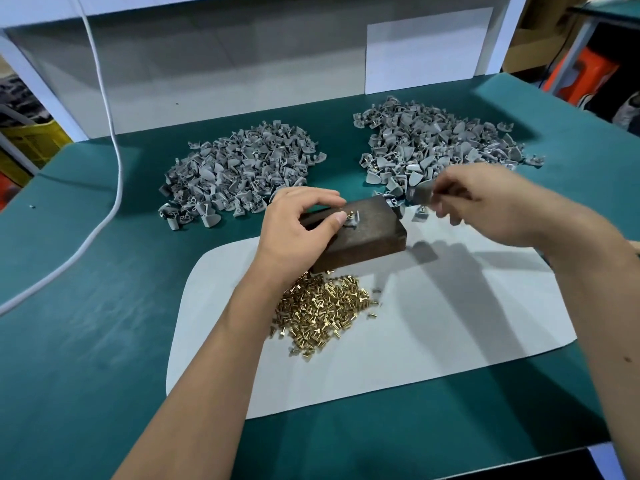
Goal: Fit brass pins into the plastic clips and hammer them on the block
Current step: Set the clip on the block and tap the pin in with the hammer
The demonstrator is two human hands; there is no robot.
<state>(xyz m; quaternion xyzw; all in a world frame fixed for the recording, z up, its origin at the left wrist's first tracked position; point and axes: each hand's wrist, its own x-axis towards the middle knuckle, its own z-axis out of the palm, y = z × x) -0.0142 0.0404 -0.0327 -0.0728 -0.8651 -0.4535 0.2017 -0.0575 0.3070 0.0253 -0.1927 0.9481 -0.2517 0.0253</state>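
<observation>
Left hand [298,220] pinches the clip [351,220] and its pin on the block [360,233]; right hand [485,202] grips a blurred hammer [420,194] just above. A crooked strike could catch those fingers.

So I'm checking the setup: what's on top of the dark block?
A grey clip with a brass pin, held by the left hand on the block. The hand covers the block's left end.

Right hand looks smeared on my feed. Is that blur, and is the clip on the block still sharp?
Head view: the right hand and the grey tool it grips are motion-blurred; the left hand, the clip with brass pin and the block are sharp; hard shadows fall on the white mat; wide-angle bending at the edges.
</observation>
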